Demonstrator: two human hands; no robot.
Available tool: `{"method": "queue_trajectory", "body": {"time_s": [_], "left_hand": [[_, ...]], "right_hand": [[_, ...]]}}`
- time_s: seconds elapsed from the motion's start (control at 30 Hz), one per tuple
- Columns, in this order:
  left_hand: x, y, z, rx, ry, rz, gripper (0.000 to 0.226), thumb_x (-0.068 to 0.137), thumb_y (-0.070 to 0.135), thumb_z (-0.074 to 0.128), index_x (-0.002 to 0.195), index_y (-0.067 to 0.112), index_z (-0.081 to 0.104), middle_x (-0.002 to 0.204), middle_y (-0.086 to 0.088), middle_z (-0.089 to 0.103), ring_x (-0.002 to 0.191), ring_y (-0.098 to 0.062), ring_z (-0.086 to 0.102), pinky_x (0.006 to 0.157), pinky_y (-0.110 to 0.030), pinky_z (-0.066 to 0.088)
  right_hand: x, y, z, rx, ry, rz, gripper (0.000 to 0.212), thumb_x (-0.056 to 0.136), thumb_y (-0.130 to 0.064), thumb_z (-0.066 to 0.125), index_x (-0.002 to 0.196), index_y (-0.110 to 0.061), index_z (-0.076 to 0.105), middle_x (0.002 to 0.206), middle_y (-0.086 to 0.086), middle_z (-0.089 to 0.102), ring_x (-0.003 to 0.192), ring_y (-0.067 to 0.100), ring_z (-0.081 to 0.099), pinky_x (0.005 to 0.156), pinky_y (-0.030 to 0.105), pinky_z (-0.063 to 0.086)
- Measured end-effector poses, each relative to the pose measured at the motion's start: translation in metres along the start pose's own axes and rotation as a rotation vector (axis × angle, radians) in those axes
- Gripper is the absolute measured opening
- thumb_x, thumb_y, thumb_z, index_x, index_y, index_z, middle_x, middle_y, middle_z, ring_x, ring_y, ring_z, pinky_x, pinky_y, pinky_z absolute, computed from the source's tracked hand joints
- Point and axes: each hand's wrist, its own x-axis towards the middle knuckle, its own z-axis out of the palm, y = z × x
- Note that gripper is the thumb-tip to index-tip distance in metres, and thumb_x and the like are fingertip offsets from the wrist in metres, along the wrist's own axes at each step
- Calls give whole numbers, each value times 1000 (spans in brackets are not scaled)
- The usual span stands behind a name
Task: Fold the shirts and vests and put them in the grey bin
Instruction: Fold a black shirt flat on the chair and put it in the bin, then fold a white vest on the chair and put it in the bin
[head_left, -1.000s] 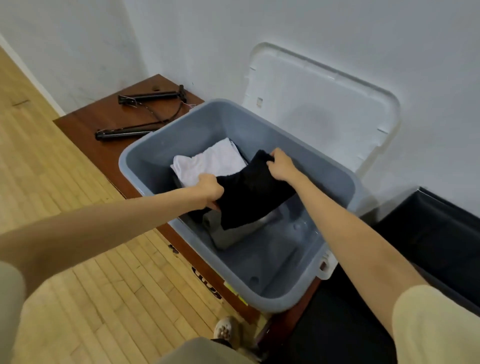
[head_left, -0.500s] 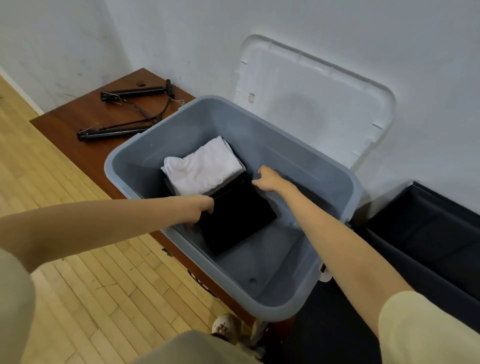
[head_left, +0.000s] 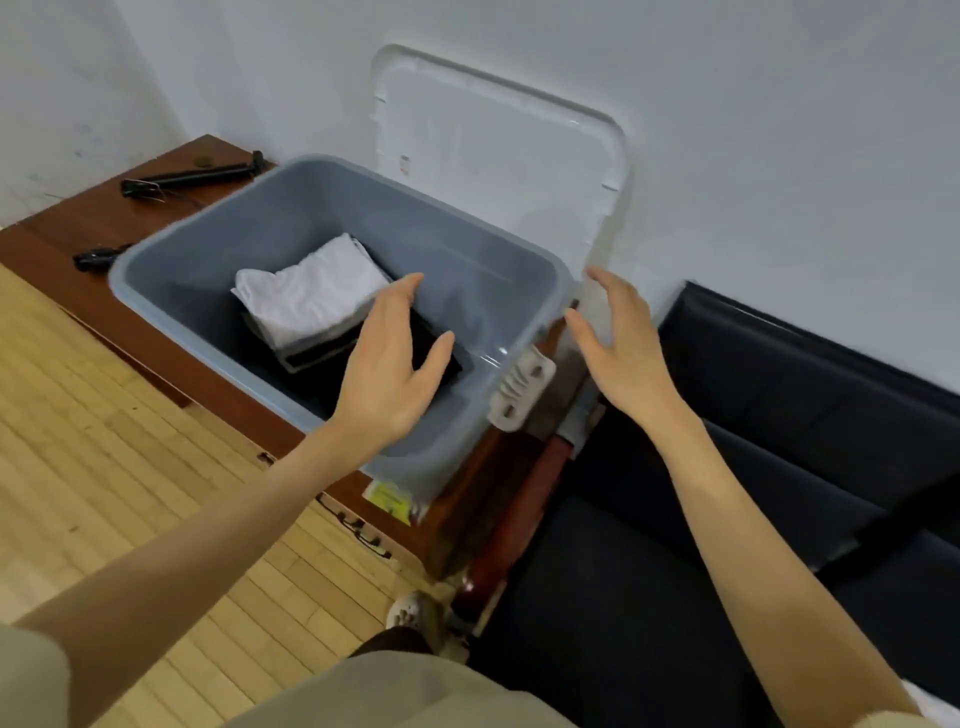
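Resting on the bench (head_left: 78, 234), grey bin (head_left: 332, 205) holds white shirt (head_left: 311, 293) over a dark, apparently folded garment (head_left: 436, 353). Left hand (head_left: 387, 374) and right hand (head_left: 626, 345): grip wide, empty, flanking the bin's 3 o'clock rim.

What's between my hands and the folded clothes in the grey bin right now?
Nothing visible. The grey bin is open, its lid against the wall. The left hand is over the black garment; the right hand is outside the rim.
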Motion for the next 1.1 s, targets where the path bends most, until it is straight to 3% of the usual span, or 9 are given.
{"method": "queue_trajectory", "body": {"time_s": [0.17,0.33,0.43,0.8,1.1], "left_hand": [[-69,62,57,130,-64,147,68,98,32,50,152,5,19,157,-10,25,145,-20,22,118,-27,16],[-123,98,115,317,-277,71,75,97,42,47,155,19,5,162,-9,2,149,-27,4,120,-51,13],[-148,105,140,375,-389,40,74,98,45,43,156,21,3,163,-8,-4,149,-28,-1,120,-52,9],[-196,102,199,353,-655,136,75,99,46,43,155,20,0,162,-13,-4,149,-32,1,118,-50,9],[-233,93,230,321,-797,178,78,98,46,43,156,18,-1,161,-17,-4,148,-36,3,118,-54,13]], "right_hand": [[-101,61,-66,-147,-34,86,60,98,-39,49,150,-16,30,159,6,21,148,19,11,119,39,14],[-196,111,-111,-342,-179,257,68,98,-49,41,154,-20,16,163,6,3,149,21,-6,120,44,2],[-238,127,-123,-388,-245,356,72,98,-53,37,155,-22,8,163,5,-6,148,22,-14,119,44,-3],[-378,131,-98,-434,-332,771,74,97,-57,36,155,-24,5,162,8,-8,148,25,-14,118,47,-3],[-430,129,-101,-455,-400,851,76,96,-60,36,155,-24,4,162,10,-9,148,27,-15,118,49,-4]]}}
